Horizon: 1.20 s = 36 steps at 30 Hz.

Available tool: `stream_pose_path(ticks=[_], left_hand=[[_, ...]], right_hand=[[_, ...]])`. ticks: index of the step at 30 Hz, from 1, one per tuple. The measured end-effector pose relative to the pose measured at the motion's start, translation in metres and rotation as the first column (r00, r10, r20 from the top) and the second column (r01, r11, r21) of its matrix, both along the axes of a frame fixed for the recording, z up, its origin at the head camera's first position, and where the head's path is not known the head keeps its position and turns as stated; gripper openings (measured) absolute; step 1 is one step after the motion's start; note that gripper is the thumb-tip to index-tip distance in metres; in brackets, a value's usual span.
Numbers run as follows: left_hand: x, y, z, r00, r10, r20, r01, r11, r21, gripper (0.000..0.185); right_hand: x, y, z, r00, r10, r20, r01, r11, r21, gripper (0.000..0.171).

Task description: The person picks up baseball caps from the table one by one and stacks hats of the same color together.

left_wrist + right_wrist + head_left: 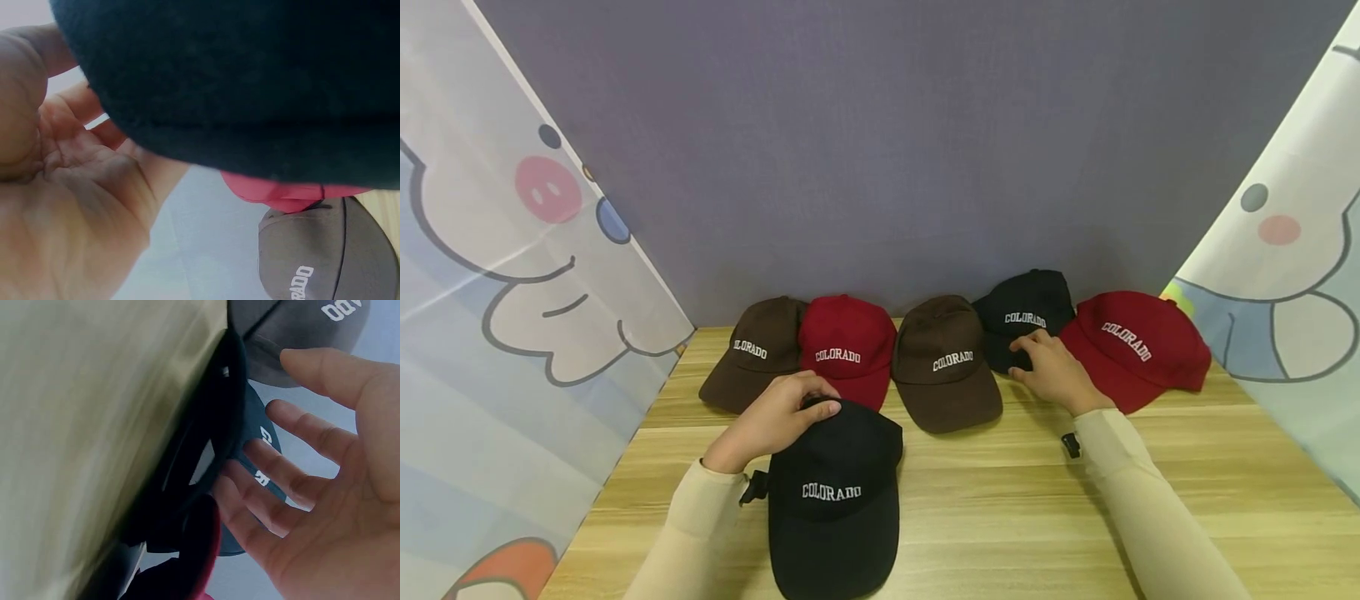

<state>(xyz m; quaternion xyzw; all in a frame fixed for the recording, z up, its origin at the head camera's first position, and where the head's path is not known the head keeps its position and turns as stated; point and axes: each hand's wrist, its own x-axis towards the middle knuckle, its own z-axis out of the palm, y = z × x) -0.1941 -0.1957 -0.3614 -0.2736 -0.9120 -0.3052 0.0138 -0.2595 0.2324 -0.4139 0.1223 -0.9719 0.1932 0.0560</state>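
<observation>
The left hand (pixel 772 421) curls its fingers over the crown of a black cotton COLORADO cap (pixel 835 492) lying nearest on the wooden tabletop (pixel 1015 508); soft and light, probably best taken by the stiffer brim; the right hand (pixel 1054 372), fingers straight, touches a second black cap (pixel 1026 317) in the back row.

Near black cloth cap (pixel 835 492), under the left hand's (pixel 775 421) curled fingers: matt woven cotton-like fabric, showing a fine fuzzy nap in the left wrist view; raised white embroidered lettering. Far black cloth cap (pixel 1026 312), under the right hand's (pixel 1056 371) fingertips: same matt cloth, stitched white letters. Light wooden tabletop (pixel 1000 508) below both palms is showing smooth, faintly sheened plank grain. Grey backdrop (pixel 887 150) beyond the fingers is looking like matt, finely textured fabric.
</observation>
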Motion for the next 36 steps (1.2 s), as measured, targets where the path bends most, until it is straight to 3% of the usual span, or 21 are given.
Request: stream_pose_path(ticks=[12, 23, 36], left_hand=[[0.002, 0.012, -0.005, 1.0, -0.01, -0.023, 0.011, 0.999, 0.037, 0.008], [0.004, 0.025, -0.012, 0.996, 0.033, -0.082, -0.033, 0.999, 0.003, 0.008], [0.002, 0.037, -0.024, 0.988, 0.118, -0.095, -0.114, 0.992, 0.046, 0.007]], right_hand=[[-0.002, 0.002, -0.011, 0.999, -0.011, -0.042, 0.013, 0.998, 0.057, 0.042], [-0.004, 0.007, -0.014, 0.998, -0.021, -0.065, 0.026, 0.996, 0.084, 0.045], [-0.005, 0.009, -0.016, 0.997, 0.003, -0.074, 0.005, 0.995, 0.1, 0.045]])
